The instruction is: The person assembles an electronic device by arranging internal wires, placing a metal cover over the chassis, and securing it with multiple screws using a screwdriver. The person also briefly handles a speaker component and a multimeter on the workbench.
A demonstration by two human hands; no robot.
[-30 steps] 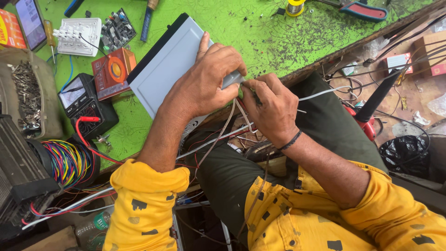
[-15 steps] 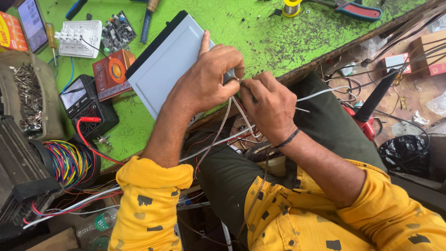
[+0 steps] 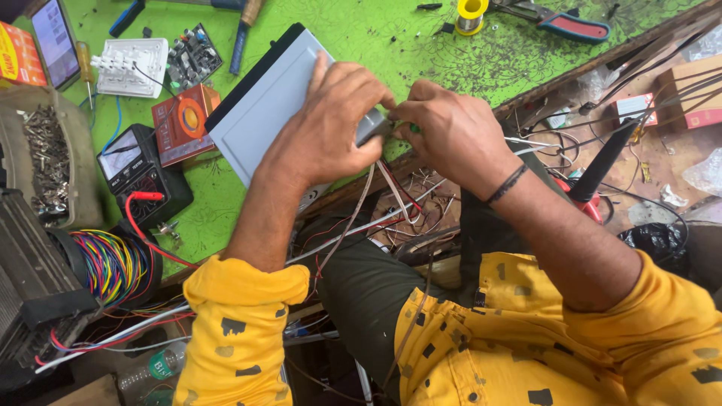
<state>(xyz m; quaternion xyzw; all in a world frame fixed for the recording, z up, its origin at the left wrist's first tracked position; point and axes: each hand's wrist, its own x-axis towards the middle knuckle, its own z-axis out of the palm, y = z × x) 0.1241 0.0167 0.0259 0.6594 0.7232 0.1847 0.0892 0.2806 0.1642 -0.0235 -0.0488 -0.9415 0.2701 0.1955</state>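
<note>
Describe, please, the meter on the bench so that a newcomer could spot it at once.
Start at the green bench top and go to its left edge, beside the tray of metal bits. The meter is the black box with a pale screen, and only it has a red lead plugged in.

Orange box (image 3: 19,54) beside phone screen (image 3: 54,41)

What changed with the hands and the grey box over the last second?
Little: the left hand slid slightly up the grey metal box, and the right hand closed in on the wires at its edge. Both hands stayed on the box; the multimeter did not move.
</note>
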